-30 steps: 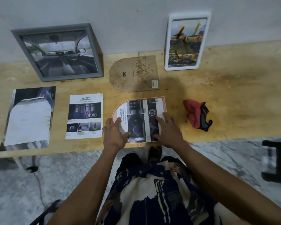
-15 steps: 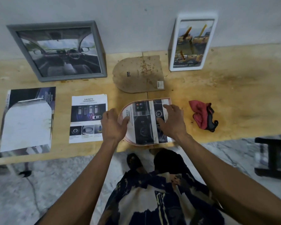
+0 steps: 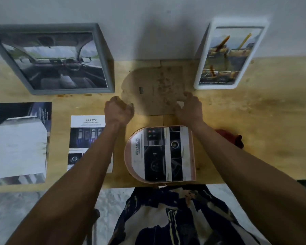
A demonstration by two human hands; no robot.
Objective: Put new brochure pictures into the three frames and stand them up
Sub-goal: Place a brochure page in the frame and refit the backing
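Note:
A pink arch-shaped frame (image 3: 129, 156) lies flat at the table's front edge, with an "ADVANCED" brochure picture (image 3: 162, 154) in it. Behind it lies the brown arch-shaped backing board (image 3: 154, 89), flat on the table. My left hand (image 3: 118, 110) is curled at the board's left edge, thumb on top. My right hand (image 3: 190, 106) grips its lower right corner. A grey frame (image 3: 102, 55) with a car-interior picture and a white frame (image 3: 201, 68) with a yellow picture lean against the wall.
A "SAFETY" brochure page (image 3: 87, 137) lies left of the arch frame, partly under my left forearm. Farther left lies a brochure sheet (image 3: 19, 142) with an arch-shaped hole cut in it. A red cloth (image 3: 233, 137) sits behind my right forearm. The wooden table (image 3: 272, 112) ends at the wall.
Both hands have let go of the arch frame with its picture and reached forward to the brown backing board. The camera has moved closer to the table.

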